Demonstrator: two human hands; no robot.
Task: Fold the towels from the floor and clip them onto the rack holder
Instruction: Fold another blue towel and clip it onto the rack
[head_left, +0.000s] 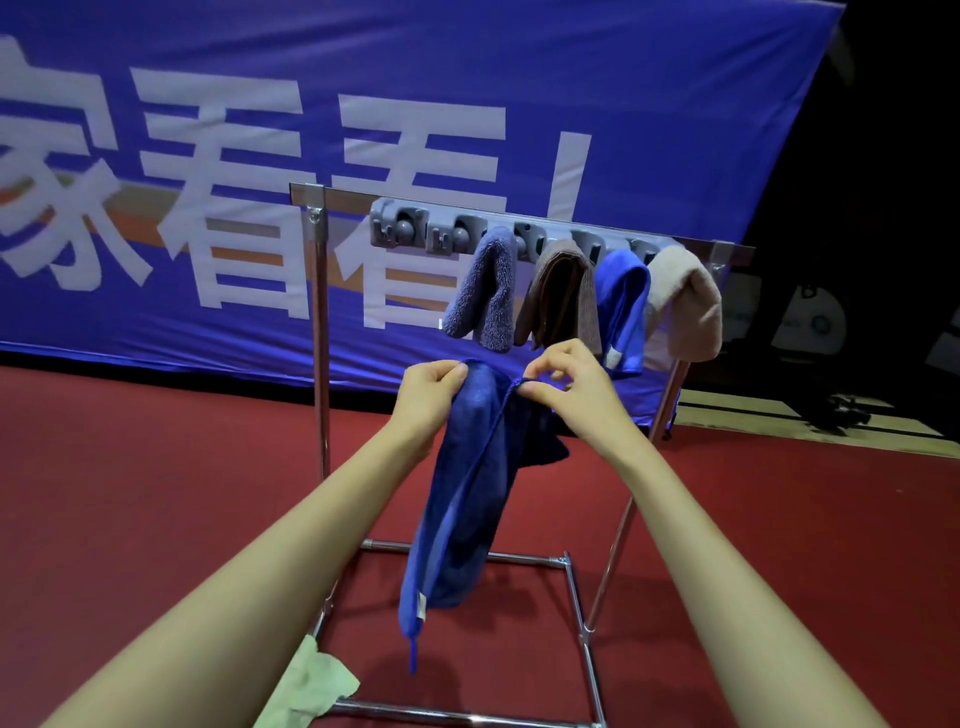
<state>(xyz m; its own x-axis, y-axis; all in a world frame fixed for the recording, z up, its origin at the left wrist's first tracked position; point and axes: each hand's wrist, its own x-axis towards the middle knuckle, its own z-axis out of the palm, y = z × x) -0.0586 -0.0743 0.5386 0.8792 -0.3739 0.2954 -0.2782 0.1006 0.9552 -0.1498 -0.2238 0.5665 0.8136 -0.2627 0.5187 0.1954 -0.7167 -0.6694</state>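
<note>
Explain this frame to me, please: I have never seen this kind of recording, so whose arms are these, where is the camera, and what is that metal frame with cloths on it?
There is no machine here. The single picture comes from a camera worn on a person's head, looking forward and down, so the two bare arms are that person's own. The left hand and right hand each pinch the top edge of a dark blue towel, which hangs down between them. Behind it stands a metal rack with a grey clip holder on its top bar. Four folded towels already hang there: a purple-grey towel, a brown towel, a bright blue towel and a beige towel. A light green towel lies on the red floor.
</note>
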